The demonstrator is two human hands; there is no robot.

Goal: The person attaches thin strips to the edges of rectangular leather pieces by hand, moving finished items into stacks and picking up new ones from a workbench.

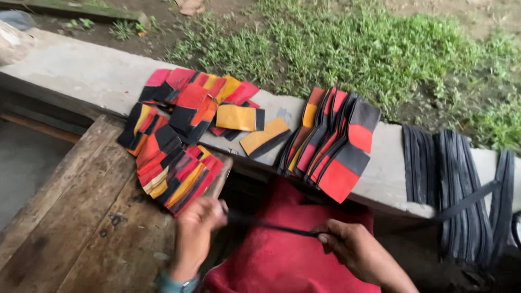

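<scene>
My left hand [196, 228] is closed on one end of a thin black strap [271, 226], just below a fanned stack of red, orange and black fabric pieces [179, 173]. My right hand [353, 247] pinches the same strap further right, over a red cloth [282, 255] on my lap. The strap runs on to the right toward the black strips [461, 190] on the ledge.
A concrete ledge [81, 70] carries scattered red, yellow and black pieces [211, 106], an upright bundle of them [334, 144] and rows of black strips. A wooden plank table [81, 228] sits at the left. Grass [353, 49] lies beyond the ledge.
</scene>
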